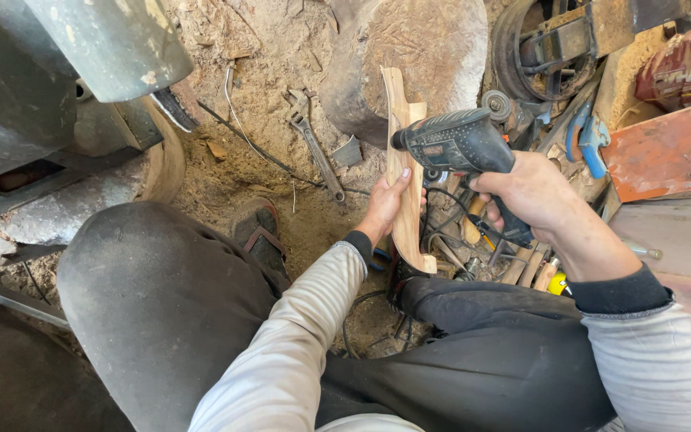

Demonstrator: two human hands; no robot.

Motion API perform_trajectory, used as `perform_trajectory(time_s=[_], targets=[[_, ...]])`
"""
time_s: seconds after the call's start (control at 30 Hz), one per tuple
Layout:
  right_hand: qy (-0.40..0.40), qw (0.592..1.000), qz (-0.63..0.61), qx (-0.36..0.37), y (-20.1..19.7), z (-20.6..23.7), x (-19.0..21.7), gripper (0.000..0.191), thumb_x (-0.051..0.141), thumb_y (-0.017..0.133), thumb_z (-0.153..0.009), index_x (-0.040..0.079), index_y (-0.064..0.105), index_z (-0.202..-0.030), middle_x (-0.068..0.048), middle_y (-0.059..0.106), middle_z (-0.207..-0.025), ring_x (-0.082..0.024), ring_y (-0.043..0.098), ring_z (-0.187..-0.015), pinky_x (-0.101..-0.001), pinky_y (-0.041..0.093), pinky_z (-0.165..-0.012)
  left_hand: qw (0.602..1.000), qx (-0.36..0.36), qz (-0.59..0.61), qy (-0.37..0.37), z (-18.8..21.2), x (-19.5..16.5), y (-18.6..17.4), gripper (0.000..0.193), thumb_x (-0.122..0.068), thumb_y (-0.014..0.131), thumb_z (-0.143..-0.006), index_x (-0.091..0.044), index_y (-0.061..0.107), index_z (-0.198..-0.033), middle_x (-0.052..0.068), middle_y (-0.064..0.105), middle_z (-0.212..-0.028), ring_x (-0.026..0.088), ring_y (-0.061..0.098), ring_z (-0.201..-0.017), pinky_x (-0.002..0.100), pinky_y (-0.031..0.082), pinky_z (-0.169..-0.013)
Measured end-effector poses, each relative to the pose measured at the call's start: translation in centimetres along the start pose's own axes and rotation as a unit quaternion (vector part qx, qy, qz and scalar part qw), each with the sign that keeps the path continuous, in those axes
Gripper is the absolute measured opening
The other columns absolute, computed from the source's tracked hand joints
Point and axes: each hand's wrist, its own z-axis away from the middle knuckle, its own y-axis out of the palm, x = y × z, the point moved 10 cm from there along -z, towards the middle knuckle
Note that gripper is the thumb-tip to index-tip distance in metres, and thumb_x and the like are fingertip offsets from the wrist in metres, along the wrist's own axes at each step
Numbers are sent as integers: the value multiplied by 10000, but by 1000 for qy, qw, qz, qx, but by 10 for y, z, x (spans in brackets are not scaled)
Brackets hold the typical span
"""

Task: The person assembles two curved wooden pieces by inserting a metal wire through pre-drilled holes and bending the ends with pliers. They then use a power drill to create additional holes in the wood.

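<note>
Two hands busy, head view only. Left hand (385, 210) is wrapped around the middle of a curved pale wood piece (404, 172), holding it upright and slightly tilted, its lower end down near the knee, its upper end in front of a big round log block (433, 56). Right hand (533, 196) is clenched on the pistol grip of a dark corded drill (457, 144), nose pointed left and touching or just short of the wood's edge (can't tell whether the bit is in contact; the tip is hidden).

Step, as I read it: lining the drill up on the workpiece, boring not clearly begun. Next move likely calls for a steady brace from the left hand and a square push, since the piece is held in the air, unclamped. Slip risk if the bit grabs.

Materials: wood is smooth, freshly shaped, with a stepped notch near the top. Drill body is textured plastic. Ground is sawdust and chips, with a steel wrench (317, 152) lying flat, loose black cable, and several wooden tool handles (529, 268) by the right knee. Blue clamp-like tool (585, 136) lies further right.
</note>
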Motion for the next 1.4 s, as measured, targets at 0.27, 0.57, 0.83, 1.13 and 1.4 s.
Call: perform_trajectory(time_s=[0.27, 0.57, 0.83, 1.13, 1.4], targets=[[-22, 999, 35, -13, -18, 20, 10, 119, 45, 676, -875, -61, 643, -920, -113, 595, -700, -181, 548, -507, -339, 410, -433, 1000, 5, -4, 0, 1, 3, 3, 357, -348, 573, -1031, -36, 543, -1201, 147, 719, -904, 213, 718, -698, 351, 618, -615], [-106, 993, -19, -48, -67, 59, 22, 119, 18, 656, -835, -44, 668, -935, -89, 625, -767, -185, 545, -549, -358, 432, -467, 970, -31, -241, 33, -3, -21, -27, 415, -324, 756, -929, 35, 741, -1135, 140, 769, -969, 184, 710, -779, 338, 571, -732], [-87, 994, -26, -54, -87, 43, -10, 129, 44, 675, -860, -83, 671, -884, -128, 608, -697, -202, 547, -524, -356, 433, -455, 938, -43, -342, 24, 6, -17, 1, 438, -337, 742, -889, 55, 688, -1076, 183, 753, -819, 248, 733, -597, 366, 601, -550], [-57, 996, -54, -41, -89, 19, -33, 103, 53, 674, -850, -37, 687, -900, -79, 629, -723, -183, 561, -520, -344, 416, -431, 905, -56, -419, 44, 6, -12, -3, 474, -387, 744, -903, 19, 681, -1139, 133, 785, -876, 187, 748, -669, 324, 600, -630], [-67, 997, -28, -19, -75, 4, -27, 122, 69, 677, -860, -51, 671, -874, -95, 619, -712, -190, 579, -526, -349, 428, -433, 894, -66, -440, 52, 6, -13, -5, 468, -391, 751, -916, 21, 691, -1130, 132, 781, -877, 187, 750, -689, 319, 592, -654]])
